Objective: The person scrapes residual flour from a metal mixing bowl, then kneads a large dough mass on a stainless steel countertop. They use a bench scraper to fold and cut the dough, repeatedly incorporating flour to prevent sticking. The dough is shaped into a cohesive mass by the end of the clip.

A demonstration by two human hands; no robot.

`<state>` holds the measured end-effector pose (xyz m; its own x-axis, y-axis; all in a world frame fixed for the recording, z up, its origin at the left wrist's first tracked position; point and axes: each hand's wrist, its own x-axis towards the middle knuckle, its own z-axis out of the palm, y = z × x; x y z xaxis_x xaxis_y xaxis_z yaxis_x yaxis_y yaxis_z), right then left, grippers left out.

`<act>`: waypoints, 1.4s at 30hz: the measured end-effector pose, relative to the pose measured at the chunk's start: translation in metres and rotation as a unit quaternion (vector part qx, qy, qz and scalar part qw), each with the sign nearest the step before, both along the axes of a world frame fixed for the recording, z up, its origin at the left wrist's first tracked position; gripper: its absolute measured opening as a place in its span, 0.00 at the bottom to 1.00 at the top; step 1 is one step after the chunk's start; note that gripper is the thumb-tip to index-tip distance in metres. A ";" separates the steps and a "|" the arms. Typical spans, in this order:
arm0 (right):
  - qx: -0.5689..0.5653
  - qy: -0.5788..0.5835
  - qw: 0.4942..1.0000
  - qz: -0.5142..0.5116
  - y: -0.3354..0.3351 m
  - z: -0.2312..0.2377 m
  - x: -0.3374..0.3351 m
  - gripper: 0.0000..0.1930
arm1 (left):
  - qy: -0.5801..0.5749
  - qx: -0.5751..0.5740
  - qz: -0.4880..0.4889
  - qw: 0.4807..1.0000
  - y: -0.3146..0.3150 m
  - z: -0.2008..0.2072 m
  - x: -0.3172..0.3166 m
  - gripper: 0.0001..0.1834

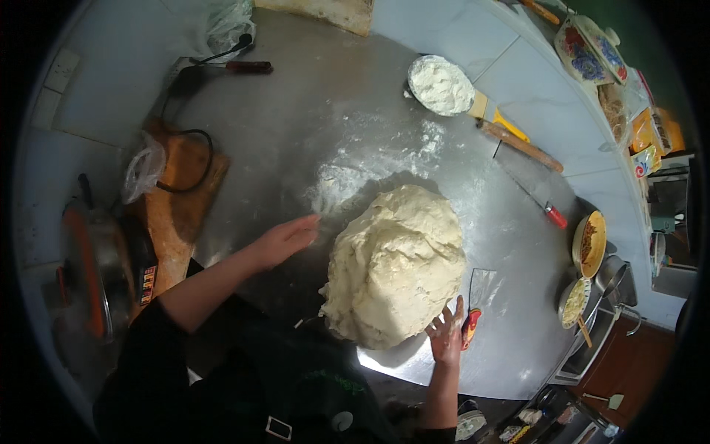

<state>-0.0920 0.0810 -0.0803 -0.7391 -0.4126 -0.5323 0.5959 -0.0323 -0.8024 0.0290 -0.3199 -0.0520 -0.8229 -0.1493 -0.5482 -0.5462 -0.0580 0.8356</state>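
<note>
A very large, lumpy mass of pale dough [396, 266] sits on the metal worktop near its front edge. To its left, my left hand [292, 238] hovers or rests just apart from the dough, fingers stretched out together and holding nothing. My right hand [447, 334] is at the dough's lower right side, fingers spread, close to or touching it; exact contact is hard to tell. Right beside that hand lies a scraper [473, 322] with a flat metal blade and a red and yellow handle. Loose flour [340, 181] is scattered on the worktop behind the dough.
At the back stand a bowl of flour [441, 85], a yellow-handled brush [510, 126] and a rolling pin [521, 146]. A red-handled knife [555, 215] and two bowls of food, one yellow [592, 244], are at right. A wooden board [177, 177] and a lidded pot [92, 274] are at left.
</note>
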 end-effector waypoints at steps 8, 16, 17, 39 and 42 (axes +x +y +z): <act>0.026 0.153 0.986 0.068 -0.097 0.061 -0.012 0.43 | 0.010 0.206 0.067 0.976 0.046 -0.027 -0.096 0.42; 0.019 0.310 0.943 0.122 -0.140 0.069 -0.032 0.42 | 0.079 0.093 0.165 0.979 0.019 0.044 -0.070 0.35; 0.036 0.252 0.962 0.104 -0.133 0.041 -0.045 0.40 | 0.038 -0.002 0.130 0.991 0.017 0.035 -0.074 0.35; 0.295 0.511 0.679 0.438 -0.188 0.092 -0.050 0.52 | 0.190 -0.521 -0.373 0.744 0.031 0.063 -0.123 0.31; 0.305 0.503 0.653 0.477 -0.170 0.068 0.005 0.54 | 0.182 -0.490 -0.327 0.787 0.052 0.028 -0.060 0.33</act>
